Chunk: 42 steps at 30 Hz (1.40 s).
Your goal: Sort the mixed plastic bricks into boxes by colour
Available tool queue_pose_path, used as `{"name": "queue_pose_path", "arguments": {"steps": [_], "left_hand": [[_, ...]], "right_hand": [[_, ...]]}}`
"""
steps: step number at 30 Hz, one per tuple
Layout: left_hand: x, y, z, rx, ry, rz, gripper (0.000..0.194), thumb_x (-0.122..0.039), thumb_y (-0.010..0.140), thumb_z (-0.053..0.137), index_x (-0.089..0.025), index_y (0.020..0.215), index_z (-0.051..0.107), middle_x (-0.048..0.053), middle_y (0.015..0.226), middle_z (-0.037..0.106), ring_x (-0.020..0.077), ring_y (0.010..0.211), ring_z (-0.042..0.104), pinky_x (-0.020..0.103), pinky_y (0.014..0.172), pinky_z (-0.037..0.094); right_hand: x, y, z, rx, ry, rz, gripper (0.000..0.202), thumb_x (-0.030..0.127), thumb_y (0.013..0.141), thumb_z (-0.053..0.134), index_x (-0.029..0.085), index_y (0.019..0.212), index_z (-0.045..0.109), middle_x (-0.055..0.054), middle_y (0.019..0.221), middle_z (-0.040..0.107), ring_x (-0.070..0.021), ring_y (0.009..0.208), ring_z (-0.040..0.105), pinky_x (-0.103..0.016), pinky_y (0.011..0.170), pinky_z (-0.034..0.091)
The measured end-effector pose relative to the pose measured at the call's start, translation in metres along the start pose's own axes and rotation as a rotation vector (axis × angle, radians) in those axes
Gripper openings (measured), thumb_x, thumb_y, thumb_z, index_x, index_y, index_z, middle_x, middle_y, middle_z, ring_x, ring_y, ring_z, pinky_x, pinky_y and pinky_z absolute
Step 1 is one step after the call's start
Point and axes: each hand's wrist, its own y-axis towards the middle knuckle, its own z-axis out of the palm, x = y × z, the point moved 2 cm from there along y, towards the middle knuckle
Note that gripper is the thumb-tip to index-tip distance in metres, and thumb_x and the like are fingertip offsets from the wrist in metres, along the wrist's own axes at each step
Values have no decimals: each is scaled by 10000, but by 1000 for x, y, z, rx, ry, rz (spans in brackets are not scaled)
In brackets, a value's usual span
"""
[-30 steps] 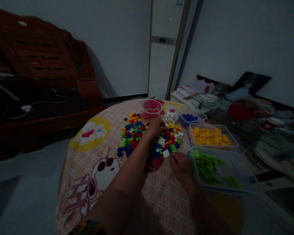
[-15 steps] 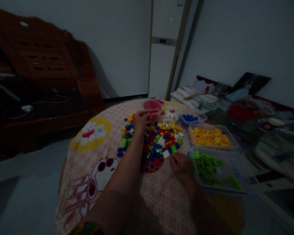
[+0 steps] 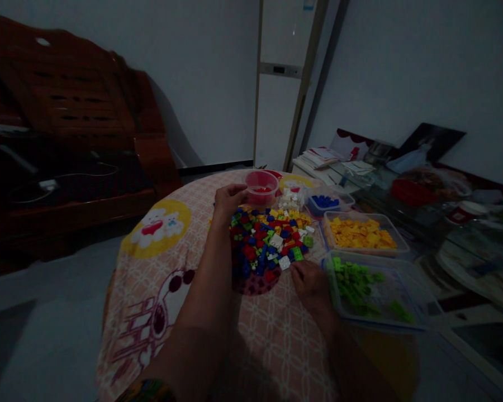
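My left hand (image 3: 229, 202) is at the left side of a pink round tub (image 3: 261, 195) with red pieces inside; its fingers are bent together near the tub's wall, and whatever they hold is hidden. A pile of mixed building bricks (image 3: 272, 237) lies in the middle of the table, partly behind my left forearm. My right hand (image 3: 305, 279) rests closed on the cloth at the pile's near right edge, close to a white brick (image 3: 284, 262). Any piece inside it is too small or dark to tell.
Clear boxes hold green bricks (image 3: 356, 287), yellow bricks (image 3: 360, 233) and blue bricks (image 3: 324, 202) on the right. White bricks (image 3: 290, 199) are heaped beside the tub. A glass table with clutter stands at right, a wooden bench (image 3: 79, 123) at left.
My left hand has moved left, from in front of the tub to its left side. The tub's red contents show more now. My right hand has stayed in place.
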Motion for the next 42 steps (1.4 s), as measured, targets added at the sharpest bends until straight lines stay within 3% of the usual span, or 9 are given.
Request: {"name": "queue_pose_path", "arguments": {"steps": [6, 10, 14, 20, 26, 31, 33, 39, 42], "left_hand": [[-9, -3, -29, 212, 458, -47, 83, -222, 611, 735, -155, 659, 747, 18, 504, 636, 142, 452, 571, 277, 555, 509], [-1, -5, -23, 411, 740, -18, 63, -167, 552, 758, -217, 589, 753, 1, 483, 645, 150, 465, 573, 244, 524, 466], [6, -4, -16, 449, 868, 34, 144, -126, 474, 797, -229, 563, 750, 12, 553, 693, 170, 536, 616, 234, 538, 468], [17, -3, -19, 448, 739, -18, 138, -114, 494, 772, -224, 570, 740, 6, 573, 700, 163, 528, 621, 228, 525, 474], [8, -4, -17, 316, 485, -45, 224, -206, 594, 755, -178, 814, 787, 20, 644, 717, 169, 588, 639, 283, 652, 532], [10, 0, 3, 15, 72, 6, 303, -283, 639, 744, -130, 899, 762, 35, 742, 733, 144, 643, 652, 304, 722, 564], [15, 2, 15, -49, -17, 7, 306, -274, 658, 724, -118, 920, 749, 52, 802, 744, 154, 689, 678, 329, 771, 574], [26, 0, 48, -30, 0, 72, 421, -168, 698, 640, -117, 1112, 696, 123, 1153, 726, 234, 1083, 685, 368, 992, 524], [27, -2, 57, 14, 23, 68, 504, -148, 707, 620, -122, 1208, 652, 137, 1249, 687, 241, 1147, 663, 371, 1009, 517]], "right_hand": [[-1, 0, 1, -11, -1, -13, 260, 234, 927, 473, 191, 803, 698, -68, 806, 695, -188, 786, 600, -284, 746, 378], [-1, 0, -1, 3, -15, -10, 251, 230, 925, 485, 198, 801, 701, -62, 808, 696, -183, 786, 599, -278, 738, 375], [-1, 0, 0, 6, -33, -2, 238, 224, 919, 496, 201, 799, 700, -58, 799, 694, -183, 787, 601, -278, 738, 375], [-2, 0, 1, 15, -38, -1, 242, 227, 917, 489, 194, 801, 698, -63, 806, 693, -184, 782, 605, -280, 731, 374], [0, 0, 0, -9, -32, 0, 250, 228, 923, 481, 198, 800, 697, -58, 796, 686, -181, 778, 601, -278, 731, 371], [0, 0, -1, 6, -30, 0, 250, 212, 914, 484, 201, 786, 699, -61, 802, 692, -185, 791, 608, -281, 741, 378], [0, 0, 0, 11, -26, 5, 244, 214, 913, 488, 197, 797, 702, -62, 802, 693, -189, 798, 613, -283, 745, 382], [-1, -1, 1, -8, -19, 4, 254, 239, 936, 472, 190, 831, 699, -65, 821, 695, -192, 819, 612, -283, 764, 383], [-1, 0, 1, 5, -22, -8, 260, 240, 937, 477, 186, 815, 699, -68, 817, 697, -191, 806, 616, -282, 759, 381]]}}
